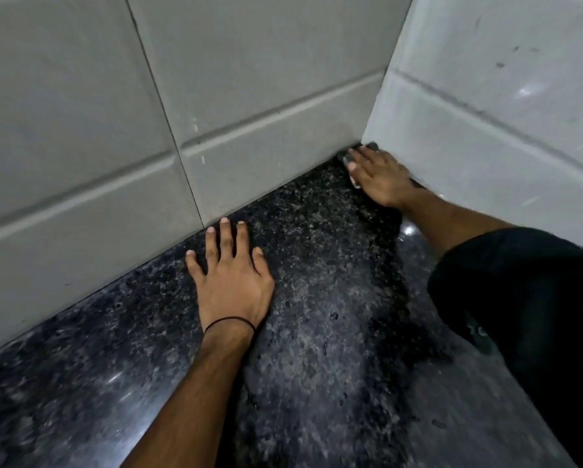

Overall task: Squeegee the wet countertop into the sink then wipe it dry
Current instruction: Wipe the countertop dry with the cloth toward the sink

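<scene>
Left hand [231,287] flat on table [317,315], fingers released; right hand [379,175], fingers straight, presses wiper [372,145] into corner; risk: water trapped against wall [266,96].

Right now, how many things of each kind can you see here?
Hands: 2 (left hand, right hand)
Tiled walls: 2 (back wall, side wall)
Countertop: 1
Wristband: 1
Dark sleeve: 1
Dark item under right hand, mostly hidden: 1
Total: 8
</scene>
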